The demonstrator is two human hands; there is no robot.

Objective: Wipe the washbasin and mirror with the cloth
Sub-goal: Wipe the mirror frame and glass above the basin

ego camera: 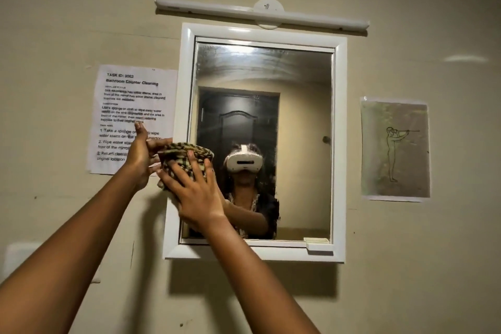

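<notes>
1. Beige bathroom wall fills our view, dim warm light; washbasin not in frame.
2. Nearest us: two bare forearms reach up from the bottom edge toward the mirror's lower left corner.
3. Right hand has fingers spread flat over the front of the cloth, pressing on it; grip from behind not visible.
4. Left hand is open with the palm against the cloth's left side, fingers pointing up, in front of the paper sheet.
5. So both hands are together on the cloth, one at each face, sandwiching it.
6. Cloth is a folded, dark patterned bundle, held up at the mirror's left frame edge; we cannot tell if it touches the glass.
7. Mirror has a white frame, hung on the wall; glass looks streaky near the top.
8. Small white tray sits on the frame's lower right ledge.
9. Printed task sheet taped left of the mirror, just beside the frame.
10. Sketch of a standing figure taped right of the mirror, well apart.
11. White tube light mounted above the mirror.
12. Reflection shows a person in a white headset and a dark door behind.
</notes>
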